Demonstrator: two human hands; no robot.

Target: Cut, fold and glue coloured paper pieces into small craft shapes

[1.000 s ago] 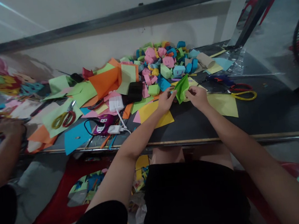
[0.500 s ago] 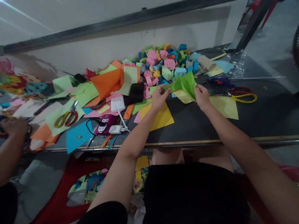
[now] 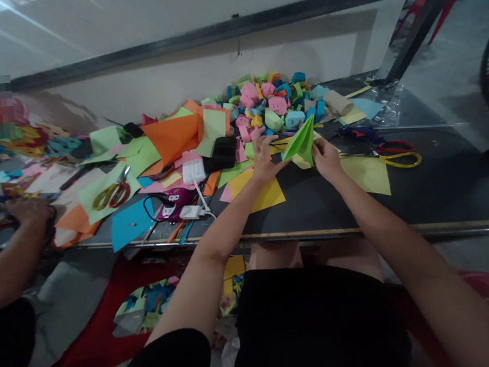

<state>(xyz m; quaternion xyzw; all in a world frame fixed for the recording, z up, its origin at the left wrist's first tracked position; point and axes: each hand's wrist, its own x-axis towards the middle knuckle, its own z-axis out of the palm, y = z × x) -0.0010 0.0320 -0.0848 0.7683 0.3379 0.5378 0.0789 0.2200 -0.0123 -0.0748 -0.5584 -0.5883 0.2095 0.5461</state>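
A bright green folded sheet of paper (image 3: 302, 143) is raised above the dark table, its creases fanned into pointed flaps. My right hand (image 3: 327, 157) pinches its right edge between thumb and fingers. Just left of the paper, my left hand (image 3: 264, 157) has its fingers spread, the thumb tip close to the paper's lower left corner; whether it touches I cannot tell. Beneath lie yellow sheets (image 3: 267, 193). Scissors with red and yellow handles (image 3: 399, 154) rest to the right, beside a dark blue tool (image 3: 361, 135).
Small folded paper pieces (image 3: 278, 105) are heaped against the wall. To the left are orange sheets (image 3: 173, 135), a purple power strip (image 3: 175, 204) with white plugs, and another pair of scissors (image 3: 111, 195). At far left a co-worker's hand (image 3: 31, 211) works among paper scraps.
My left hand has let go of the green paper and spread its fingers. The paper, opened wide before, is now gathered into a narrower folded shape in my right hand.
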